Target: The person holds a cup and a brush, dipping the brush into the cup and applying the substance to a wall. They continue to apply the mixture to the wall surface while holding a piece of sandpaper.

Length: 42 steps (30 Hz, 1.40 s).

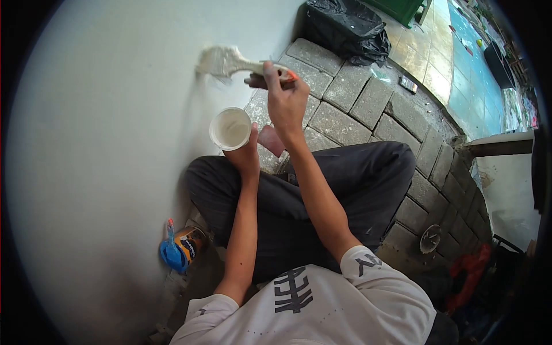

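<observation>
My right hand (286,98) grips the handle of a wide paintbrush (227,62) whose white-coated bristles press against the white wall (103,144). My left hand (246,152) holds a small white cup (230,128) of white paint just below the brush, close to the wall. I sit cross-legged in dark trousers (345,178) on grey paving blocks (356,103).
A can with a blue lid and a small brush on it (179,248) stands by the wall near my left knee. A reddish sanding piece (270,140) lies on the pavers. A black plastic bag (344,26) sits ahead; a round lid (430,238) and red items (471,270) lie at right.
</observation>
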Each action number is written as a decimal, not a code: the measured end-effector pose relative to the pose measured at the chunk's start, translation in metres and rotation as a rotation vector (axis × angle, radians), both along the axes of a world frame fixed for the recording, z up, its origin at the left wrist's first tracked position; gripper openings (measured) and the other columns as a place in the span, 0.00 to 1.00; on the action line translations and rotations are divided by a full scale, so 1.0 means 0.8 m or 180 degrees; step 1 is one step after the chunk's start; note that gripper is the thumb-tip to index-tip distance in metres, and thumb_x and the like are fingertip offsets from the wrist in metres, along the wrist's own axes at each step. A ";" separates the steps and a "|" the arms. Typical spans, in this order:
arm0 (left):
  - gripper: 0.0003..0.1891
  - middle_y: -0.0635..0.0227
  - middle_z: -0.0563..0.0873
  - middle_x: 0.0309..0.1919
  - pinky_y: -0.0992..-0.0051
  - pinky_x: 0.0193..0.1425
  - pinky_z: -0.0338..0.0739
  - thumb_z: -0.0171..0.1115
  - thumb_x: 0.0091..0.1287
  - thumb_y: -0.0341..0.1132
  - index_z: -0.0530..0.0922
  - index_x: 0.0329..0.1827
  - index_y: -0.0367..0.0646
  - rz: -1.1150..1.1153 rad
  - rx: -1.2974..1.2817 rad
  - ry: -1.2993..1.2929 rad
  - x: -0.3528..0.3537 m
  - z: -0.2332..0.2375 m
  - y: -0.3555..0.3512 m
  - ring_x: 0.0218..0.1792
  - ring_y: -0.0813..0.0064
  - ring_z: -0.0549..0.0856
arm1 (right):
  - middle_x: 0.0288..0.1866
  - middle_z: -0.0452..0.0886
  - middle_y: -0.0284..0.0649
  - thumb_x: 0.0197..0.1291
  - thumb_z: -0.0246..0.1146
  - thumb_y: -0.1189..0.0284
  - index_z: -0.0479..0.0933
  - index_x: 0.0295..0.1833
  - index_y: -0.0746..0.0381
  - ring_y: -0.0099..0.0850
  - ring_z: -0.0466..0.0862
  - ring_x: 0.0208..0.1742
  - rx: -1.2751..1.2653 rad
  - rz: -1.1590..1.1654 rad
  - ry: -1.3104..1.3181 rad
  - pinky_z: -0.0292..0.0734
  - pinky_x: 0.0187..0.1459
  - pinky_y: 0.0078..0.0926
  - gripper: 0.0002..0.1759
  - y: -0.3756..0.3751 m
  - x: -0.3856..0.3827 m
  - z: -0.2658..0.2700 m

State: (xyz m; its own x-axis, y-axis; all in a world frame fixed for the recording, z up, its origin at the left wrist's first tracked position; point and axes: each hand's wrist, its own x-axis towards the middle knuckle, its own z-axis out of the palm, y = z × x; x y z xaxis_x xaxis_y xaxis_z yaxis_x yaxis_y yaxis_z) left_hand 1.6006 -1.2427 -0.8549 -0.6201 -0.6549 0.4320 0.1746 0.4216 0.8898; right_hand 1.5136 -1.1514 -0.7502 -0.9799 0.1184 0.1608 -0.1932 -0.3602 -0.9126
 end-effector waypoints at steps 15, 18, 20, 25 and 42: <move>0.27 0.61 0.87 0.52 0.66 0.62 0.78 0.82 0.57 0.27 0.79 0.58 0.33 -0.0024 0.0146 0.0087 -0.001 0.004 0.000 0.52 0.68 0.86 | 0.27 0.88 0.44 0.72 0.65 0.69 0.83 0.38 0.72 0.25 0.88 0.28 0.0876 -0.0650 -0.0126 0.78 0.31 0.26 0.15 -0.008 -0.018 -0.113; 0.26 0.61 0.88 0.51 0.66 0.61 0.78 0.82 0.58 0.27 0.79 0.58 0.33 0.0109 -0.0276 0.0046 0.005 -0.005 -0.006 0.51 0.68 0.86 | 0.34 0.90 0.44 0.74 0.64 0.69 0.84 0.44 0.75 0.29 0.91 0.33 0.0358 -0.0354 0.0016 0.86 0.39 0.26 0.16 -0.004 -0.009 -0.028; 0.25 0.61 0.88 0.51 0.67 0.60 0.78 0.81 0.58 0.27 0.80 0.58 0.33 0.0080 -0.0183 -0.0103 0.005 0.001 -0.005 0.50 0.69 0.86 | 0.37 0.89 0.47 0.75 0.63 0.67 0.83 0.46 0.75 0.32 0.91 0.36 -0.0402 -0.0057 -0.0103 0.88 0.44 0.28 0.17 0.000 -0.011 -0.023; 0.25 0.62 0.88 0.50 0.68 0.61 0.78 0.81 0.58 0.26 0.80 0.57 0.32 0.0044 0.0000 0.0089 0.003 0.002 -0.001 0.50 0.70 0.86 | 0.41 0.88 0.49 0.75 0.64 0.65 0.80 0.47 0.73 0.36 0.92 0.38 -0.1265 0.0355 -0.0497 0.90 0.46 0.33 0.17 -0.004 -0.023 -0.124; 0.29 0.60 0.86 0.54 0.67 0.63 0.77 0.81 0.58 0.27 0.77 0.61 0.32 -0.0066 0.0156 -0.0078 0.003 0.005 0.001 0.54 0.69 0.85 | 0.35 0.89 0.37 0.73 0.66 0.65 0.85 0.46 0.72 0.21 0.84 0.35 -0.0236 -0.1022 -0.0385 0.77 0.39 0.23 0.17 0.085 -0.101 -0.215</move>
